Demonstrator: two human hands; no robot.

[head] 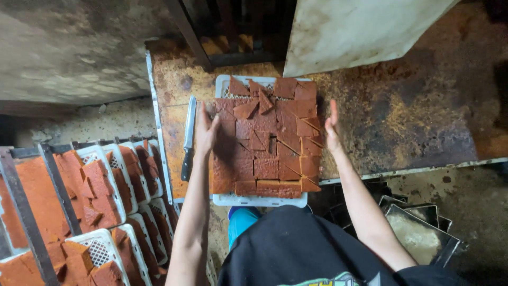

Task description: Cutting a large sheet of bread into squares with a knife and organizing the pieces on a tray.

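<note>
Here the white plastic tray point(227, 199) lies on the rusty tabletop point(402, 116), its near end hanging over the front edge, heaped with reddish-brown slabs point(267, 143) cut into squares and triangles. The left hand point(205, 130) presses open and flat against the stack's left side, and the right hand point(332, 130) stands open, fingers straight, along its right side; neither grips anything. To the right the tabletop runs bare and wide. To the left there is little room: a knife point(188, 139) with a dark handle lies just beside the left hand, near the tabletop's metal edge. Beyond that edge, lower down, a rack holds more white trays of slabs point(100, 190). Empty metal pans point(420, 233) sit under the right forearm, partly cut off. The tray's left rim is hidden by slabs and hand.
</note>
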